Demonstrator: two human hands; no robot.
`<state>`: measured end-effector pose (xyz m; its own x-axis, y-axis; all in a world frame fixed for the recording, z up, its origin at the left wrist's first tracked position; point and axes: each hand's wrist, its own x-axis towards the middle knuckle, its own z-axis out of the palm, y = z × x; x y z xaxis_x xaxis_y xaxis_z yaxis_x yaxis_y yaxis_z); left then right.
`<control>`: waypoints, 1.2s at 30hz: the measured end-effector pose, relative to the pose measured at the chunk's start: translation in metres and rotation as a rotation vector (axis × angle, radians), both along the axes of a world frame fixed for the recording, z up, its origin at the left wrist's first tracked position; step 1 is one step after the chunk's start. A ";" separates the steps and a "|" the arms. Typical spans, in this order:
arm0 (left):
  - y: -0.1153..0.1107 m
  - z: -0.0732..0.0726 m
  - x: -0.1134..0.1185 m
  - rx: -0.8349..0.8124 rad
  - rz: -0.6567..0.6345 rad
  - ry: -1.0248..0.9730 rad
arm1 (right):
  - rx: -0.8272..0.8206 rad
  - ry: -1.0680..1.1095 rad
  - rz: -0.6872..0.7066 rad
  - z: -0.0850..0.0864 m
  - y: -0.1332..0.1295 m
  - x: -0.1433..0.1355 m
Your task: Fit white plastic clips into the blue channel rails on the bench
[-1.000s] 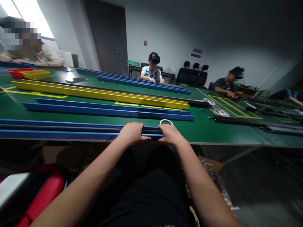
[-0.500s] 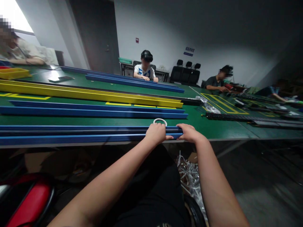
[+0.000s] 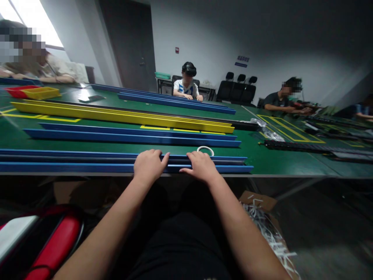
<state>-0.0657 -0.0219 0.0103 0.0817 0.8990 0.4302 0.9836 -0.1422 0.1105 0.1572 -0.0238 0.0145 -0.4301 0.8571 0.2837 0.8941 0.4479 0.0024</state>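
A long blue channel lies along the near edge of the table, with a dark strip running inside it. My left hand grips across the channel, fingers over the far side and thumb pointing right. A short way to the right, my right hand spans the same channel, its thumb along the near wall. Both palms hide the part beneath them, so whether the fingers also press the strip is unclear. Just behind my right hand lies a white ring, partly covered.
Beyond are a pair of blue channels, a yellow channel and more blue channels. Yellow and red trays stand at far left. Dark strips lie at right. Several people sit around the green table. A box of scraps is below.
Both hands have moved left along the blue channel, the right one away from its right end, which now shows. My view has shifted slightly left.
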 end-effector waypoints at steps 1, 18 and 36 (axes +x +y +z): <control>0.000 -0.001 -0.003 0.008 0.018 0.007 | 0.017 -0.004 -0.004 -0.001 0.000 -0.003; -0.005 0.003 0.136 -0.065 -0.330 -0.084 | -0.002 -0.065 -0.186 0.002 -0.006 0.151; 0.009 -0.006 0.038 0.039 0.031 0.014 | 0.007 -0.036 0.117 -0.002 0.012 0.031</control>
